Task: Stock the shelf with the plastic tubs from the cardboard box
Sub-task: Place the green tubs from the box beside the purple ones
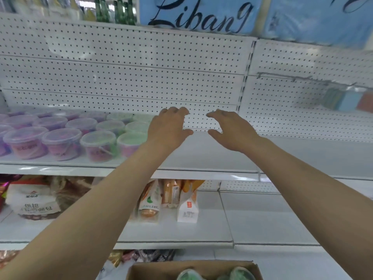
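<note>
Both hands, left (168,128) and right (232,130), are spread wide and hold nothing over the shelf (201,150). Many tubs (96,144) sit at its left. More wait in the near box (193,268). A swinging arm could knock the row over.

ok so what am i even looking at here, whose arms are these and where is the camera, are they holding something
There is one picture, taken by a wide-angle camera worn on a person's head, looking forward and down. The two bare arms are that person's own. The left hand and the right hand reach over a bare stretch of a white shop shelf, fingers loosely spread; neither holds anything. To the left on that shelf stand rows of lidded plastic tubs, purple and green. At the bottom edge is an open cardboard box with more green-lidded tubs inside. The shelf below holds bagged bread.
</note>
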Demonstrator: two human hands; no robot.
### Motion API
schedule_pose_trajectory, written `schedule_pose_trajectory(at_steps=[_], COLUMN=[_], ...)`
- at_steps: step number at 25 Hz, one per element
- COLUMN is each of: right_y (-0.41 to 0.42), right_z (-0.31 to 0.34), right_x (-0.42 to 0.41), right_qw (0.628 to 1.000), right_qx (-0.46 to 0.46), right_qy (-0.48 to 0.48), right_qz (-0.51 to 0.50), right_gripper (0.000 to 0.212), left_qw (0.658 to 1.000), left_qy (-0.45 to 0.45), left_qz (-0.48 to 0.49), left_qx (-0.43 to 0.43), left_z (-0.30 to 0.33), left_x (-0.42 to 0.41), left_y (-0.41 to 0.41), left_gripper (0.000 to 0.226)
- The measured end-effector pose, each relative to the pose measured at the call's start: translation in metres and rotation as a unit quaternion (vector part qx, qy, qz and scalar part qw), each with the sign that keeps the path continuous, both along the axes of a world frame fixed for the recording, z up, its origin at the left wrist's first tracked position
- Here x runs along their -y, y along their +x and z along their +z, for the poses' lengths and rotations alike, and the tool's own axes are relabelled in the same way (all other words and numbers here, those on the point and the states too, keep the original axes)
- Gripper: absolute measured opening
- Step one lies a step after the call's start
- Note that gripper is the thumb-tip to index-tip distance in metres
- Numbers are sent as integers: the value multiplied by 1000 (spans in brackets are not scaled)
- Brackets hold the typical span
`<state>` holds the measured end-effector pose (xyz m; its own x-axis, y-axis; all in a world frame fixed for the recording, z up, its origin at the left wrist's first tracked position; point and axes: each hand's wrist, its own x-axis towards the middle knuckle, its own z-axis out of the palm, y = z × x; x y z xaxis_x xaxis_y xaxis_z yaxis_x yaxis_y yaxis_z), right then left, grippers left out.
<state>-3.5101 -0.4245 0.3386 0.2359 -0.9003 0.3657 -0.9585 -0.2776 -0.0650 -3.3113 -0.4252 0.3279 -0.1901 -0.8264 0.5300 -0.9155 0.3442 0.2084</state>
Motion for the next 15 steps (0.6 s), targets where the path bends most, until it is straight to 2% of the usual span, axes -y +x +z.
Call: schedule_pose_trajectory(at_steps=[3, 7, 12, 15], right_y=[-53, -115, -161, -172], right_z=[1, -29, -120, -199], right_x=[-22, -46, -62, -74], right_qw=[1000, 1000, 992, 975], right_qx=[-1, 10, 28, 57], right_qy=[-16, 13, 118, 216], right_qz=[17, 25, 31, 15], right_gripper=[53, 54, 49, 45], left_qw=[1000, 1000, 991, 973], left_qy=[-4, 28, 130, 224], left_qz=[-3, -2, 9, 12], left_qx=[5, 6, -36, -50], left_z=[-5, -42, -141, -217], left_x=[-20, -41, -66, -87], left_y=[-58, -124, -161, -163], left_gripper=[54, 54, 57, 60])
